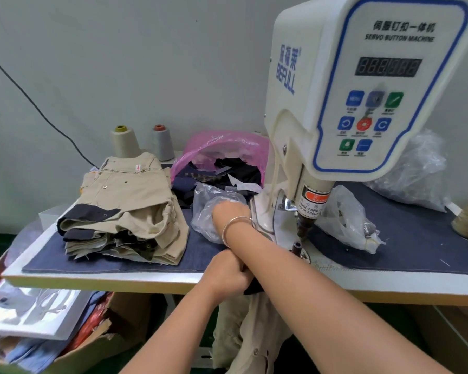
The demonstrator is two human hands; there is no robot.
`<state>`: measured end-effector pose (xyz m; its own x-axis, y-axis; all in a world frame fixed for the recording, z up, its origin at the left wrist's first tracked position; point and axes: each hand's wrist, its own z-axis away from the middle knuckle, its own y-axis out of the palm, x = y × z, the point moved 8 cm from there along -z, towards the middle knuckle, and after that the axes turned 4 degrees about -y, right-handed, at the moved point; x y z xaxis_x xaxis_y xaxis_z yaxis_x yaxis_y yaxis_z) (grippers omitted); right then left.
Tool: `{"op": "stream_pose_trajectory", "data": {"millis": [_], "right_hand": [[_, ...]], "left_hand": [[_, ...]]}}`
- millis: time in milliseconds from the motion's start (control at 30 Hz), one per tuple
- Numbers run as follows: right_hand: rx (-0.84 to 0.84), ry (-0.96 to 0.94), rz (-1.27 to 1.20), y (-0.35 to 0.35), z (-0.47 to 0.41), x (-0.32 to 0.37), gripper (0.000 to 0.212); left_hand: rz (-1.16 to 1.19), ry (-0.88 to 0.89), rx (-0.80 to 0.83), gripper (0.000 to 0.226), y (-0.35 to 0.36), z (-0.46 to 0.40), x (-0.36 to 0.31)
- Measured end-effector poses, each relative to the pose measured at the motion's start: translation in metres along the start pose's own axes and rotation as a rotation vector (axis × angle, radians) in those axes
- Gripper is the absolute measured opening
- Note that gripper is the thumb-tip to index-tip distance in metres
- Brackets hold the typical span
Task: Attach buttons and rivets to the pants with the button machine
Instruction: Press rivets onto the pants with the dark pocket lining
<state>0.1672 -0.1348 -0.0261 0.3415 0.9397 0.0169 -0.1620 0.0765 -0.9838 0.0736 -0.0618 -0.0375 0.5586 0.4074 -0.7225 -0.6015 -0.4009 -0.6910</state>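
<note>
Two thread cones (143, 141) at wall; pink bag (222, 147) of scraps beside.

Khaki pants (125, 201) stacked left of white button machine (362, 98).

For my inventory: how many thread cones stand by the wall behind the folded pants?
2: a beige thread cone with a yellow top, and right of it a grey thread cone with a red-brown top. Others may be hidden.

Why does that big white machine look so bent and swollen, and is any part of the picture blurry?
Head view: the wide-angle lens bulges the button machine and curves the table edge. Lighting is soft and even, with weak shadows. The right hand in the clear plastic bag looks smeared; panel lettering is slightly soft, and corners are softest.
</note>
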Motion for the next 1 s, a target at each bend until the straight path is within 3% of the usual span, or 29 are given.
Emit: {"op": "stream_pose_trajectory", "data": {"millis": [67,300,433,1000], "right_hand": [[0.041,-0.023,0.029,0.003,-0.005,0.004,0.03],[-0.147,-0.106,0.098,-0.01,0.003,0.014,0.035],[-0.101,-0.107,0.132,-0.008,0.006,0.016,0.043],[-0.298,-0.152,0.125,-0.024,0.018,0.015,0.03]], "left_hand": [[-0.013,-0.01,-0.019,0.038,0.0,-0.002,0.003],[-0.026,-0.067,-0.038,0.036,0.004,-0.005,0.01],[-0.045,-0.066,-0.026,0.035,0.005,-0.006,0.009],[-0.095,-0.044,-0.058,0.033,0.004,-0.006,0.01]]}}
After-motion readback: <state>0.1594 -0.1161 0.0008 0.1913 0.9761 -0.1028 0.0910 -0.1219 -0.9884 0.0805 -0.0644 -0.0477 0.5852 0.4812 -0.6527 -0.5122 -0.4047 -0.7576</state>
